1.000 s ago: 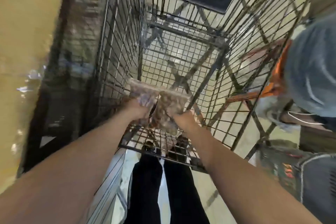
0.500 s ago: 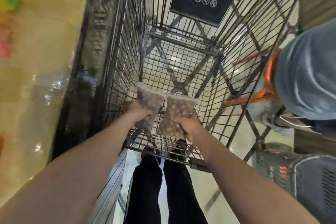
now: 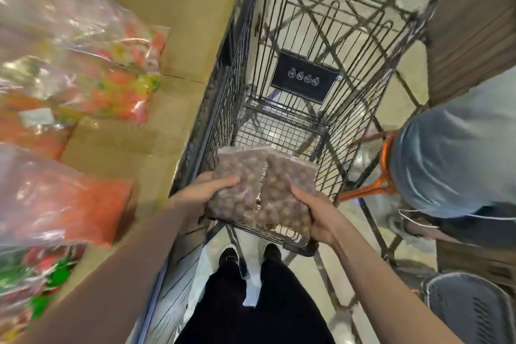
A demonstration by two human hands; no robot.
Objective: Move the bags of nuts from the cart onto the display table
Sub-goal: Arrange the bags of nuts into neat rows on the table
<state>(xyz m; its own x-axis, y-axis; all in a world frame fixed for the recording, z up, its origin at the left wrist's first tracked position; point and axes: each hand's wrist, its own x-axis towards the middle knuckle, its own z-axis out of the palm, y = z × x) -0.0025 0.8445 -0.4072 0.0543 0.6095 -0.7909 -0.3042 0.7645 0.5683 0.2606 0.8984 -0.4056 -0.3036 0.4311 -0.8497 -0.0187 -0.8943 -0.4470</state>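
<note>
Now left hand [image 3: 205, 193] and right hand [image 3: 315, 215] each clasp 1 clear plastic bag of brown nuts [image 3: 237, 184], fingers curled around it, above the black wire cart [image 3: 307, 109].

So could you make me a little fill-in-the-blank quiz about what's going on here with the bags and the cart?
1. Each hand holds one clear bag of ____.
2. The left hand grips the left bag; the right hand grips the right bag, both above the wire ____.
3. The display table stands on the person's ____ side.
4. The packets on the table are mostly orange and ____.

Missing words: nuts; cart; left; pink
</note>
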